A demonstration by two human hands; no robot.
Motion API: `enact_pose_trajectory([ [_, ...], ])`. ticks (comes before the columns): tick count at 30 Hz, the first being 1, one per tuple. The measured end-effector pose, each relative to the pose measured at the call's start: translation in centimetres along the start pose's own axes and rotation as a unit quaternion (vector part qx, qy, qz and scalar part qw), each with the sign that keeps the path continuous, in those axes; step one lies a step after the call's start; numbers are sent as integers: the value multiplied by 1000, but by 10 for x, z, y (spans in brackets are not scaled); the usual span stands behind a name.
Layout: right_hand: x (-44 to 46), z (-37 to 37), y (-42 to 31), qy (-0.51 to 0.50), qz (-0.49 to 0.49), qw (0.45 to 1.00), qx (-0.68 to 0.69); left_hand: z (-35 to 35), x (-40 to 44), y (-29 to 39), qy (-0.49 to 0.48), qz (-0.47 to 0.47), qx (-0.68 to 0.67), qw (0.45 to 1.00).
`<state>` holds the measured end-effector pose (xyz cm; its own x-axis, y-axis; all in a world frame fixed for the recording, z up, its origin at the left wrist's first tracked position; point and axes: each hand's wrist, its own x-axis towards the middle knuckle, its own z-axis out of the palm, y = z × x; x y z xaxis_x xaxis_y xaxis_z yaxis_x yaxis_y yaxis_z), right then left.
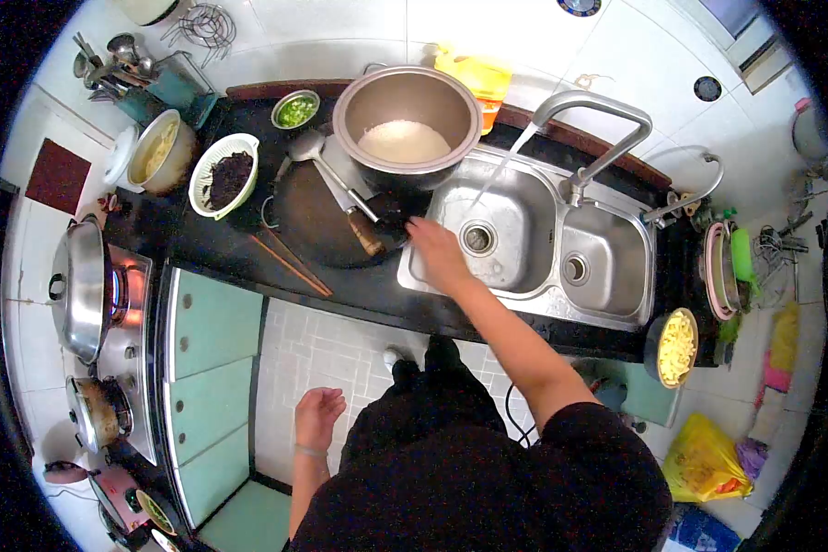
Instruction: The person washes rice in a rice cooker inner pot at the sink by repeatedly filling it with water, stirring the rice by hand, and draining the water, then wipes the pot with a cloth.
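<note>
Wide pot (408,95), grey-brown inside and holding pale contents (405,143), stood upright on the black counter (235,241), just beside the left basin (524,216) of the steel sink. The person's right hand (435,250) reached over the near left corner of that basin, below the pot, with its fingertips at the edge of a dark area; whether they grasped anything there, one could not tell. The left hand (318,416) hung low over the floor, fingers loosely curled, released and holding nothing.

Left of the right hand lay a round dark board (308,216), and over it a metal ladle (306,145) and a wooden handle (365,235). Chopsticks (290,265) lay at the board's near side. Farther left stood a pale green basket (241,145) with dark food, and a small bowl (284,109) of chopped green pieces sat near the pot. Behind the pot, by the wall, was a yellow bag (474,78). Water ran from the faucet (607,103) into the left basin
</note>
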<state>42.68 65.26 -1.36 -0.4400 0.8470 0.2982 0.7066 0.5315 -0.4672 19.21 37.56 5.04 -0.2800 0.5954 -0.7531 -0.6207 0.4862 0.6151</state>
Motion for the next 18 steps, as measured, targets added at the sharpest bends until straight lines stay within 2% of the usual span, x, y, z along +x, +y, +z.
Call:
enact_pose_trajectory([
  [1, 15, -12, -24, -14, -45, 998, -50, 0, -3, 2, -6, 6, -3, 1000],
  [2, 21, -4, -26, -11, -48, 998, -47, 0, -4, 1, -4, 10, -3, 1000],
  [4, 34, 7, -31, -52, -84, 963, -252, -3, -6, 2, -24, 13, -8, 1000],
  [5, 31, 2, -25, -52, -69, 972, -218, -8, -7, 3, -23, 16, -6, 1000],
  [6, 30, -6, -19, -72, -15, 974, -212, -13, -7, 1, -16, 16, -8, 1000],
  [7, 23, 20, 14, -14, 58, 955, -291, -18, -7, -2, -10, 14, -14, 1000],
  [9, 5, -1, 47, -89, 273, 903, -319, -31, -9, -7, 16, -2, -9, 1000],
  [10, -7, -5, 62, -31, 363, 903, -226, -34, -12, -10, 24, 5, -15, 1000],
  [11, -18, 0, 70, -32, 366, 900, -233, -38, -14, -12, 31, 10, -18, 999],
  [13, -42, -6, 58, -85, 273, 954, -86, -47, -4, -19, 31, -30, -31, 999],
  [14, -57, 8, 33, 56, 135, 985, -95, -48, 1, -20, 12, -26, -22, 999],
  [15, -61, 17, 7, 18, 125, 992, -8, -45, 5, -22, -12, -23, -9, 1000],
  [16, -70, 35, -8, 8, 76, 994, 72, -35, 6, -16, -20, -36, 4, 999],
  [17, -74, 32, -31, -93, 93, 979, 153, -27, 11, -13, -35, -47, 17, 998],
  [18, -80, 34, -49, -159, -26, 984, -78, -22, 16, -11, -49, -44, 19, 998],
])
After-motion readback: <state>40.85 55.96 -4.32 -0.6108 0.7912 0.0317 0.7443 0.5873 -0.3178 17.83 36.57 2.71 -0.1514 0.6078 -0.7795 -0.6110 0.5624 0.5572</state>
